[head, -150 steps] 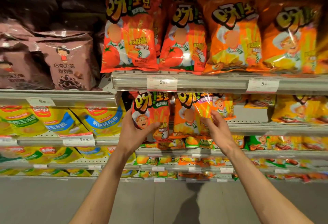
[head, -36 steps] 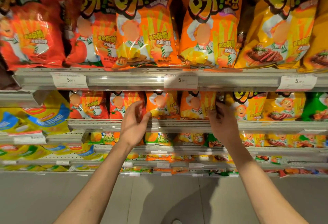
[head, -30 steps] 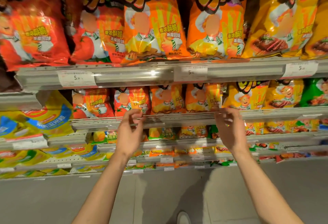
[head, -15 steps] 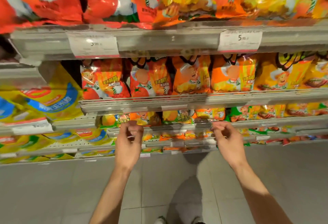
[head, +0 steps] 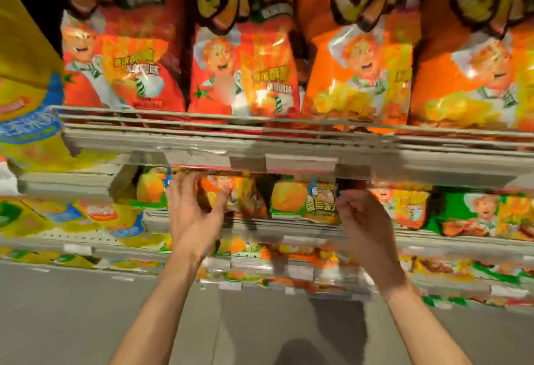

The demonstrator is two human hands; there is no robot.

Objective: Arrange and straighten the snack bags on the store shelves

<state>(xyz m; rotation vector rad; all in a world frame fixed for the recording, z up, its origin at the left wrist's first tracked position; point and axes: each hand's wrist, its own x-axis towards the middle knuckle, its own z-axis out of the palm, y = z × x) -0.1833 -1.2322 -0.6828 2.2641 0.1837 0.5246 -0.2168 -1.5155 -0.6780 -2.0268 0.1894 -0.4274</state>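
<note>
Head view: blurred by motion.
Left hand: fingers spread loose at small orange bag, contact unclear.
Right hand: fingers curled, grip cannot be told, beside green-edged bag.
Bags: second shelf down.

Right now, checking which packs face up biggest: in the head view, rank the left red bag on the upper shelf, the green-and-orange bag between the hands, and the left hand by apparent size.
1. Left red bag
2. Left hand
3. Green-and-orange bag, partly hidden and farther away, so unsure.

Head camera faces the shelves closely, angled slightly downward.
</note>
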